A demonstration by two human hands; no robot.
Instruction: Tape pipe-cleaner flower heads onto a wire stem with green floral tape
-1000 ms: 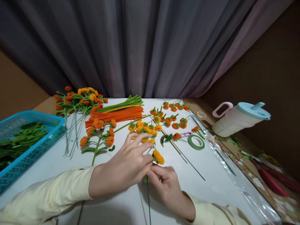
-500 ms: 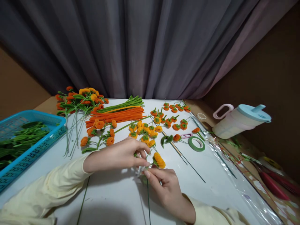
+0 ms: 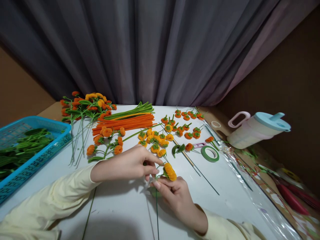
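Observation:
My right hand (image 3: 175, 196) pinches a dark green wire stem (image 3: 157, 213) between thumb and forefinger, and the wire hangs down toward the table's near edge. A yellow fuzzy pipe-cleaner flower (image 3: 170, 171) with a green base stands just above those fingers. From the left, my left hand (image 3: 132, 163) reaches in, its fingers bent and closed around the thin stem beside the flower head. Something pale green and blurred sits beneath the fingertips; I cannot make out its form. Several loose yellow flowers (image 3: 155, 148) lie just beyond the hands.
Left stands a blue basket (image 3: 37, 160) of green leaves. Orange pipe cleaners (image 3: 127, 122), an orange flower spray (image 3: 107, 132) and finished stems (image 3: 87, 106) lie behind. Orange flower heads (image 3: 188, 135), green tape (image 3: 210, 153), a tumbler (image 3: 255, 130) and red-handled pliers (image 3: 292, 198) are right.
My left hand has dropped from above the flower to its left side, and its spread fingers have closed in at the stem. My right hand keeps its pinch nearly in place.

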